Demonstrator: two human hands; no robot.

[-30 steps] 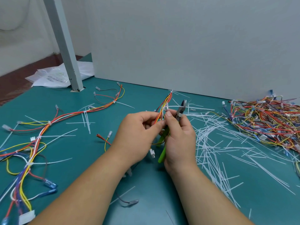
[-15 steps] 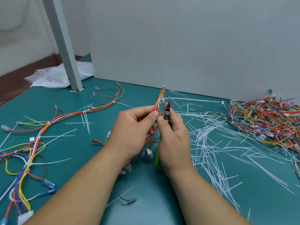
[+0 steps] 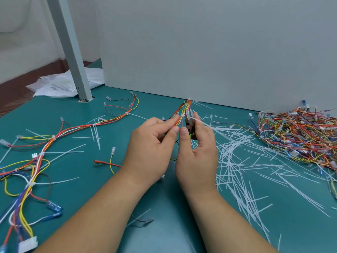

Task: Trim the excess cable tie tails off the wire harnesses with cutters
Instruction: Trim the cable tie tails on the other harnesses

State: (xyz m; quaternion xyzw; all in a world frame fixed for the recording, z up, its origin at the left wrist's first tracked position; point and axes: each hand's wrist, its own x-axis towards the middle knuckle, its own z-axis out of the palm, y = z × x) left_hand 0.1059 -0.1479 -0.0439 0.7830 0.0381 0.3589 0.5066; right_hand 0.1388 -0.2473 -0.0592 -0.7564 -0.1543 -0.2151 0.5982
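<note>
One teal-green table top (image 3: pixel 87 181) fills the lower view, backed by one pale grey flat partition panel (image 3: pixel 209 52) and one grey square metal post (image 3: pixel 72 52) standing at the far left. On the right lies one tangled heap of multicoloured wire harnesses (image 3: pixel 299 136), too knotted to count. A loose scatter of thin white cut cable tie tails (image 3: pixel 237 172), far too many to count, spreads between that heap and the hands. One long red, yellow, white and blue harness with untrimmed white ties (image 3: pixel 42 152) trails down the left side. Behind the post sits one crumpled white plastic bag (image 3: pixel 54 86); its faint print is too blurred to read.

Above the table's middle, the left hand (image 3: pixel 151 148) pinches one slim bundle of red, orange and yellow wires (image 3: pixel 179 111) between thumb and fingertips. The right hand (image 3: pixel 197 154) curls round one pair of small steel cutters with green handles (image 3: pixel 189 123), their tip just beside a white tie on that bundle.
</note>
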